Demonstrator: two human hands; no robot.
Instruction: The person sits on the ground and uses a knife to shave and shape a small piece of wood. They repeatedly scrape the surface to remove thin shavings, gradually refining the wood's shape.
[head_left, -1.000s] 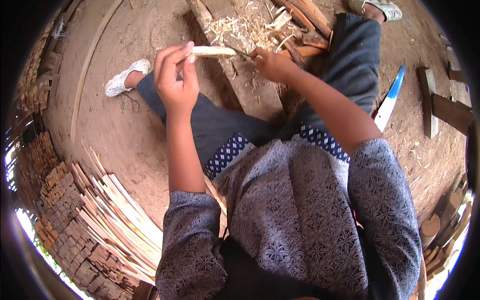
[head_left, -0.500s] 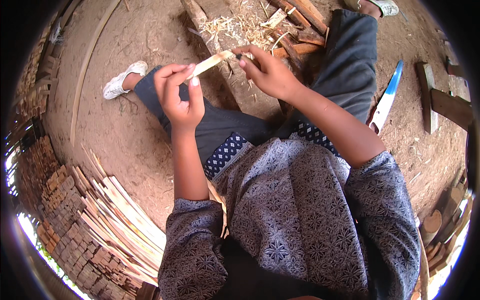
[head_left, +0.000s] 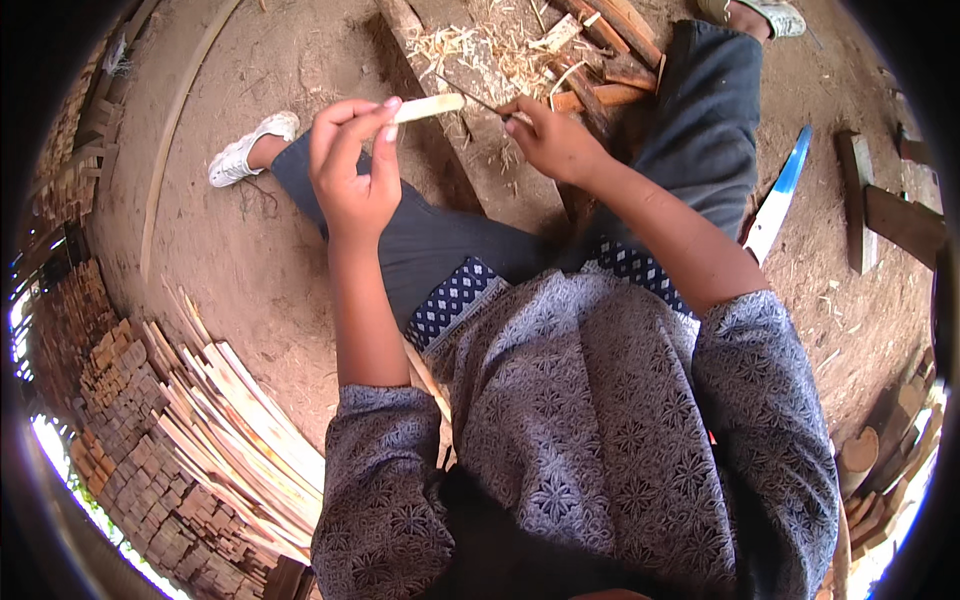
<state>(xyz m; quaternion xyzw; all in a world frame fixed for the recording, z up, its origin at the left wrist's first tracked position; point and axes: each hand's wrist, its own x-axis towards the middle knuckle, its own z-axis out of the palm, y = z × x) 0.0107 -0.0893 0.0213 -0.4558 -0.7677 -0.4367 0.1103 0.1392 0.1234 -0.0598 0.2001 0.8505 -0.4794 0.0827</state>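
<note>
Mostly pale, round-tipped wooden stick [head_left: 432, 107]

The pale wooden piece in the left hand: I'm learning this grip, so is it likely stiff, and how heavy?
The pale wooden piece is probably light, since the left hand pinches it near one end. It looks stiff: its free end juts out without visible sag.

Shows smooth, matt, bare wood on stick [head_left: 430, 108] and thin dark metal on knife [head_left: 470, 97], both near 12 o'clock. Has dry, papery wood in shavings [head_left: 490, 50] over rough board [head_left: 510, 185], also 12. Looks smooth, bright, metal-like on saw [head_left: 775, 215], 2 to 3. Reads raw matt wood on strips [head_left: 245, 430], 8; matt cloth on shirt [head_left: 560, 460], 5; grainy dirt on ground [head_left: 300, 70], 11.
</note>
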